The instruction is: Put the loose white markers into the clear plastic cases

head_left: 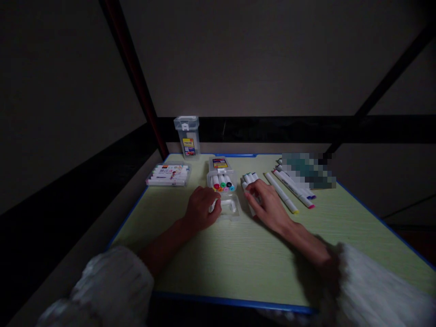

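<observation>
A clear marker box (222,178) lies on its side on the green table (238,259), its open lid (230,206) facing me and coloured marker caps showing inside. My left hand (201,209) rests at the box's mouth with its fingers curled against the lid and a marker end. My right hand (267,204) lies just right of the box, fingers bent over a small bunch of white markers (249,180) on the table. Whether it grips one is hidden.
A flat pack of markers (168,175) lies at the far left. An upright clear box (187,136) stands at the back edge. Several loose white markers (289,188) lie at the right beside a blurred patch. The table has a blue rim (235,302).
</observation>
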The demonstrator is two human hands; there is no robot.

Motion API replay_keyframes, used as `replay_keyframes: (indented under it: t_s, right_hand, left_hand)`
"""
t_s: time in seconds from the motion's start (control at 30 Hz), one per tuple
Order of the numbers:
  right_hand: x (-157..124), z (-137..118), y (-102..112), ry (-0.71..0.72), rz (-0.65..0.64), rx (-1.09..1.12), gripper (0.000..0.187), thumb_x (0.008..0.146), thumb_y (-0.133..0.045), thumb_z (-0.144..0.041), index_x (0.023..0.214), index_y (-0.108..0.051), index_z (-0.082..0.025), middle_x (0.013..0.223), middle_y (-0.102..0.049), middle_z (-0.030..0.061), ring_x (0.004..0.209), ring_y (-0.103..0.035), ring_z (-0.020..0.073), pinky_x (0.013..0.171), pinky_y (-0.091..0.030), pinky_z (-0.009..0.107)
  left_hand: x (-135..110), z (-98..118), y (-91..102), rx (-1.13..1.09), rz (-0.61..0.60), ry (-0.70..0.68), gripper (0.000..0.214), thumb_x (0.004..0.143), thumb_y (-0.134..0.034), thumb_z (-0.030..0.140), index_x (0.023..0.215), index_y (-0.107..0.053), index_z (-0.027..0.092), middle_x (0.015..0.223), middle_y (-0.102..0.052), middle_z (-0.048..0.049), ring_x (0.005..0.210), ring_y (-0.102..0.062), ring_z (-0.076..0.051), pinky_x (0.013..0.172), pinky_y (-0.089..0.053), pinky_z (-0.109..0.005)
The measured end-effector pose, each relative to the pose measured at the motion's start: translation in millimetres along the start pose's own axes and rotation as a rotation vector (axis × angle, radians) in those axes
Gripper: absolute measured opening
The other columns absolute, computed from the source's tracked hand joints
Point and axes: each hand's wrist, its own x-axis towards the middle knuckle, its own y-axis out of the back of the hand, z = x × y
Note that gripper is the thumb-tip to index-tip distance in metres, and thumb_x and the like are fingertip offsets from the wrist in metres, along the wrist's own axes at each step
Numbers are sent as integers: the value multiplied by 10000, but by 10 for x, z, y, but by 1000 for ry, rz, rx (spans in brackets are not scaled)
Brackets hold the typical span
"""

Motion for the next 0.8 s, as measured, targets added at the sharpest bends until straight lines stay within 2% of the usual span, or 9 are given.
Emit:
replay_keyframes:
  t_s: [0.2, 0.3, 0.4, 0.53, 0.8]
  right_hand:
    - [55, 391, 244, -138, -27, -290, 102, 795, -426, -223, 758, -505, -170, 722, -552, 41, 662, -507, 168, 601, -327, 271]
    - [50, 635, 390, -315, -54, -498, 121, 775, -421, -204, 752, -534, -169, 822, -588, 73, 708, -534, 192, 596, -322, 279]
    - [19, 815, 511, -513, -98, -645, 167, 785, -411, -232, 822, -564, -174, 883, -597, 87, 764, -556, 225, 610, -327, 303]
    - [-38, 943, 608, -687, -155, -701, 253, 813, -375, -262, 963, -557, -171, 988, -587, 101, 851, -563, 243, 648, -348, 330]
    - [-111, 1064, 601, -766, -209, -710, 324, 822, -366, -304, 1011, -574, -143, 1036, -566, 165, 917, -552, 289, 681, -374, 387]
  left_hand:
    - [-4, -23, 25, -8, 51, -28, 109, 721, -475, 65, 726, -462, 172, 550, -470, 23, 534, -442, -109, 528, -332, -249]
    - [-11, -34, 25, 4, 32, -18, 103, 724, -471, 70, 722, -463, 173, 555, -471, 21, 539, -443, -110, 530, -332, -254]
    - [-13, -39, 20, 5, 24, -27, 99, 726, -472, 74, 719, -464, 173, 562, -480, 17, 548, -452, -112, 532, -335, -257]
    - [-7, -36, 19, 7, 29, -44, 104, 729, -472, 72, 717, -463, 174, 569, -493, 13, 557, -465, -113, 536, -342, -256]
    - [-17, -36, 13, 11, 24, -60, 109, 723, -478, 66, 738, -458, 172, 593, -518, 3, 570, -481, -119, 541, -348, -256]
